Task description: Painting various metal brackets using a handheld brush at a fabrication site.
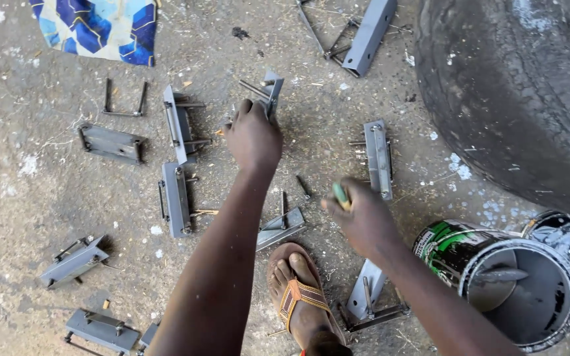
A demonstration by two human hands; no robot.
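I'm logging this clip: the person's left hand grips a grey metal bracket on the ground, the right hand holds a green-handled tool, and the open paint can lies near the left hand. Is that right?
Not quite. The head view shows the open paint can lying on its side near the right hand, not the left. The rest holds: the left hand grips a grey metal bracket, and the right hand holds a green-handled tool.

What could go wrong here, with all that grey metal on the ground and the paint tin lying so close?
The paint tin lies on its side by the right hand's arm; a nudge might roll it or spill what is left. The sandalled foot sits among grey metal brackets with rods sticking out, so toes could be scraped. The left hand grips a bracket that looks freshly grey; if wet, fingers may smudge it.
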